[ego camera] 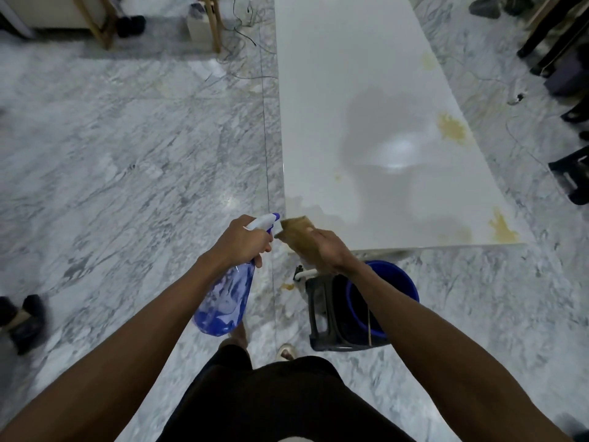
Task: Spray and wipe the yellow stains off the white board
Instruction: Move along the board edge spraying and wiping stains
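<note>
L arm extends fwd from lower left, forearm angled up and to the right. Left hand (241,240) has its grip closed round the neck of the spray bottle (224,298), fingers curled at the trigger. Bottle body is translucent blue and hangs down and back below the fist; white and blue nozzle (267,221) points right, toward the cloth. Bottle is off the board, held in the air above the marble floor (127,138).

R arm extends fwd from lower right, forearm angled up and to the left, wrist bent. Right hand (331,248) has its grip closed on a yellow-brown stained cloth (298,232), held at the near left corner of the white board (366,90), just beside the nozzle. Cannot tell whether cloth touches the board surface.

Board runs away from the person as a long glossy counter. Yellow stains sit along its right edge: one far (427,60), one mid (452,127), one at the near right corner (502,228). Faint wet smear near the cloth.

Below the near edge: a dark stool (322,317) and a blue bucket (404,288) on the floor, partly hidden by the R forearm.
</note>
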Demonstrator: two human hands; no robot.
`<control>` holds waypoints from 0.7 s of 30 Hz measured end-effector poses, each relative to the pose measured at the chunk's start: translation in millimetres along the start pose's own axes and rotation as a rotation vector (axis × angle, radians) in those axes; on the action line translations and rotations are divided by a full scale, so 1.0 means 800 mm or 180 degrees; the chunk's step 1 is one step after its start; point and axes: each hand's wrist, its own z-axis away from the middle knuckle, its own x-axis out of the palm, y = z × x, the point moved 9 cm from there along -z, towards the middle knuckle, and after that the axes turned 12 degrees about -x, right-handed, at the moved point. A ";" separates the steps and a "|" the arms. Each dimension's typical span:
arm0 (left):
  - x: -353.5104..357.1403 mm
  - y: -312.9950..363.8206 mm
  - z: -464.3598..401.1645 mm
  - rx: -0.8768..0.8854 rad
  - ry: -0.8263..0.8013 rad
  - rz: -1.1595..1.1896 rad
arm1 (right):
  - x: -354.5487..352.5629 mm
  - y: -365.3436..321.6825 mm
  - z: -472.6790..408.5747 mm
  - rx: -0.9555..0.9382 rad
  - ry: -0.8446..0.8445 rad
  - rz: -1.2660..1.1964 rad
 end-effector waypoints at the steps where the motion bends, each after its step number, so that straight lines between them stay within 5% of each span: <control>1: -0.002 0.006 -0.001 0.0025 0.0006 -0.0013 | -0.008 -0.008 0.003 0.0164 0.0299 -0.0798; 4: -0.012 0.026 -0.007 0.0100 0.0003 0.0020 | 0.005 -0.035 -0.008 0.0349 0.0446 -0.2920; 6: -0.017 0.037 -0.017 0.0111 -0.0070 0.0032 | 0.017 -0.048 -0.032 0.0255 0.0418 -0.3456; 21: -0.058 0.069 -0.177 -0.0294 0.0002 -0.0272 | 0.033 -0.066 -0.190 0.0886 0.0543 -0.3088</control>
